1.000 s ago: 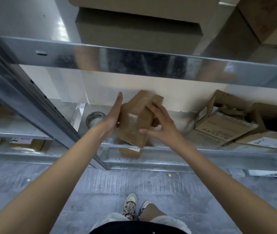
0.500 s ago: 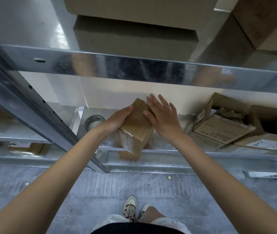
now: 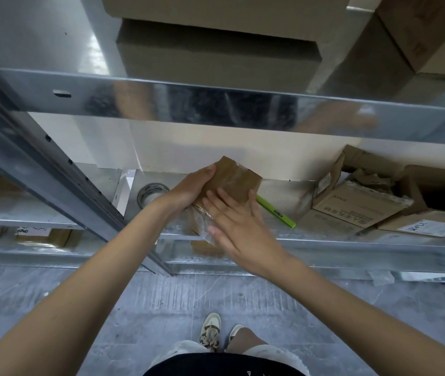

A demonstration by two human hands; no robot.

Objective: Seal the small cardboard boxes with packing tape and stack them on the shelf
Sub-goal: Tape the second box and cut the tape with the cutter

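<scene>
Now the small brown cardboard box (image 3: 233, 180) is held over the front edge of the lower galvanized metal shelf (image 3: 324, 241), tilted, with one corner pointing up toward the wall. Clear shiny packing tape runs over its top face and hangs loose and wrinkled below its near side. The left hand (image 3: 186, 189) grasps the left side of the box; its fingers curl over the upper left edge, so this grip is closed around the box. The right hand (image 3: 239, 229) lies flat on the near face of the box with straight, spread fingers and presses there; this grip is released, only touching.

Behind the left wrist, a roll of clear tape (image 3: 152, 192) lies on the same shelf near the back wall. To the right of the box, a bright green pen-shaped tool (image 3: 277, 211) lies slanted on the shelf, and its upper end is hidden behind the box. Farther right, well apart from the hands, stand several opened brown cartons (image 3: 357, 202) with printed labels and crumpled paper inside. On the upper metal shelf (image 3: 243, 104), large closed cardboard boxes (image 3: 216, 52) are stacked. A grey steel upright post (image 3: 53, 169) crosses the left part of the view. Below, on the grey concrete floor (image 3: 53, 308), the person's two feet in light sneakers (image 3: 210, 331) are seen.
</scene>
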